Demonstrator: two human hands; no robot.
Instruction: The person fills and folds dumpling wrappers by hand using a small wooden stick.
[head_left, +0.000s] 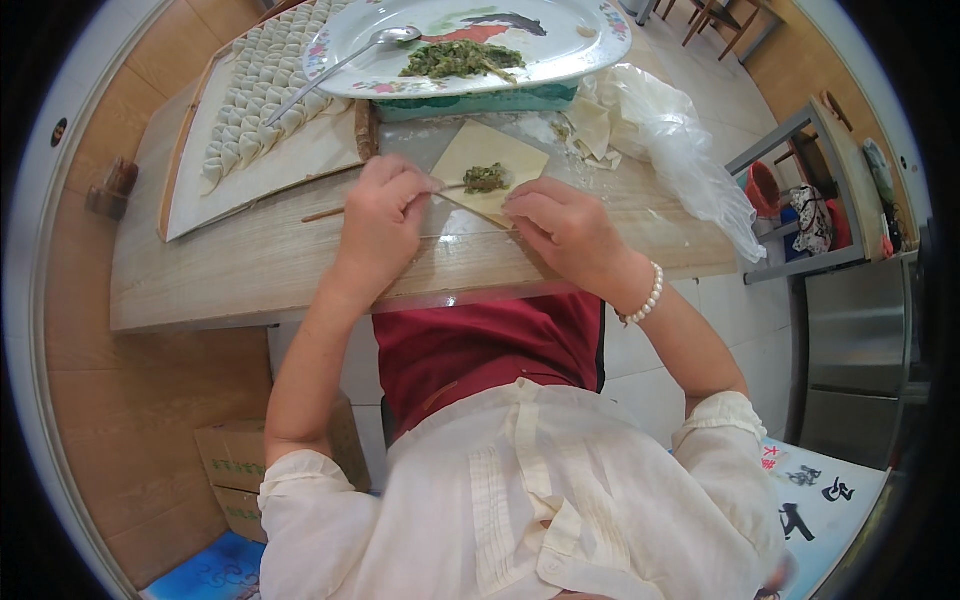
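Observation:
A square dough wrapper (471, 150) lies on the table with green chopped filling (485, 178) at its middle. My left hand (390, 202) is at its left corner, pinching a thin stick (324, 215) whose tip reaches the filling. Against the right corner, my right hand (559, 225) has its thumb and fingertips closed on the wrapper's edge. Beyond them, an oval patterned plate (562, 64) holds more green filling (465, 60) and a metal spoon (330, 73); it rests on a green container (480, 105).
A wood-edged board (225, 206) carries rows of folded dumplings (262, 97) at the left. A clear plastic bag (667, 135) with wrappers (592, 124) lies right of the plate. The wooden table's front edge (225, 326) is close to my body.

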